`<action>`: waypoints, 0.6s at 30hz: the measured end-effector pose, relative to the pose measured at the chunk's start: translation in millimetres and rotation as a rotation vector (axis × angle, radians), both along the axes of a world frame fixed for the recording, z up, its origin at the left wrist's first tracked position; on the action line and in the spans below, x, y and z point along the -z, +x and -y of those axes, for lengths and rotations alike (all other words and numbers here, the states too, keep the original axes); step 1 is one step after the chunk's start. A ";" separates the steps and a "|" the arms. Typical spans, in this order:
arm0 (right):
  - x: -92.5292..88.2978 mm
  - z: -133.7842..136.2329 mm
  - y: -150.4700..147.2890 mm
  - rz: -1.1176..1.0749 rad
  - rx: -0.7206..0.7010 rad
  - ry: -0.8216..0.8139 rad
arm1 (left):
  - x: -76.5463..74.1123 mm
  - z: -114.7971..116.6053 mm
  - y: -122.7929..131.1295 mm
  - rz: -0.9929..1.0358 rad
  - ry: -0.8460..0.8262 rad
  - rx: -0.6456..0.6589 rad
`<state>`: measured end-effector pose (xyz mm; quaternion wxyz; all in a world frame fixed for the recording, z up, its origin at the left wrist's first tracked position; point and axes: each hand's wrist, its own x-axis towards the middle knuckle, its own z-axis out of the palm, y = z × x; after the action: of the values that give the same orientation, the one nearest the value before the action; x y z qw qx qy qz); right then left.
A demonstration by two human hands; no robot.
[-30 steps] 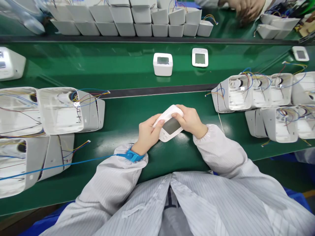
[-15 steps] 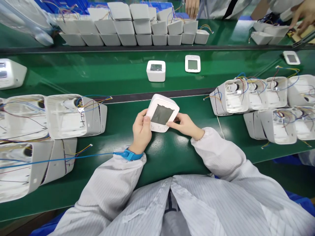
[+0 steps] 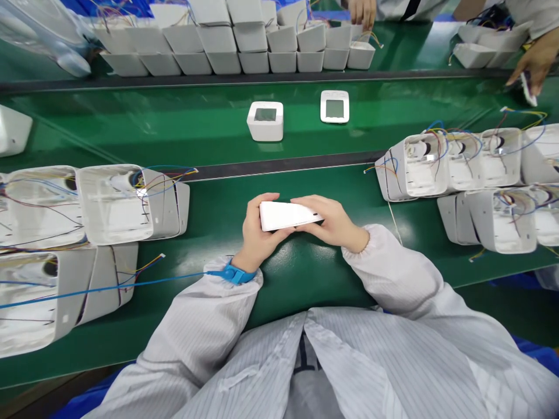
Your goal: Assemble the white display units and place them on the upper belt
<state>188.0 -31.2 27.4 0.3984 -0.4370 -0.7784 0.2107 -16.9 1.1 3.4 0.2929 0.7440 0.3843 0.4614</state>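
Observation:
Both my hands hold a white wedge-shaped display unit [image 3: 286, 216] above the green bench, in front of my body. One plain white side of it faces me, and its grey screen is out of sight. My left hand [image 3: 257, 230] is closed round its left end, with the thumb along the lower edge. A blue wrist strap [image 3: 236, 273] with a cord sits on that wrist. My right hand [image 3: 329, 221] grips the narrower right end, fingers on top and thumb below. A small dark opening shows near the right fingers.
Beyond a dark strip lie another display unit [image 3: 265, 122] and a flat screen panel [image 3: 335, 107]. Open white housings with wires stand left [image 3: 116, 203] and right [image 3: 421, 166]. Stacked housings [image 3: 251, 38] line the back. A co-worker's hand [image 3: 539, 64] holds a small panel at the far right.
My hands have tipped the display unit, so its screen has turned out of view and its side shows. At the far right, a co-worker's hand has taken hold of the flat panel there.

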 end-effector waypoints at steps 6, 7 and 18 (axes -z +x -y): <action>2.1 7.7 -7.6 -0.026 0.094 0.047 | -7.0 2.3 1.0 -0.035 0.003 -0.069; 2.5 8.5 -8.1 -0.024 0.107 0.048 | -8.0 2.5 1.3 -0.044 0.003 -0.078; 6.3 -5.1 3.3 0.056 0.112 0.071 | 3.9 -2.1 4.0 -0.012 -0.051 -0.037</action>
<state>191.3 -26.1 21.1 0.4030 -0.4712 -0.7705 0.1479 -13.0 3.2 -0.5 0.3009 0.7318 0.4114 0.4524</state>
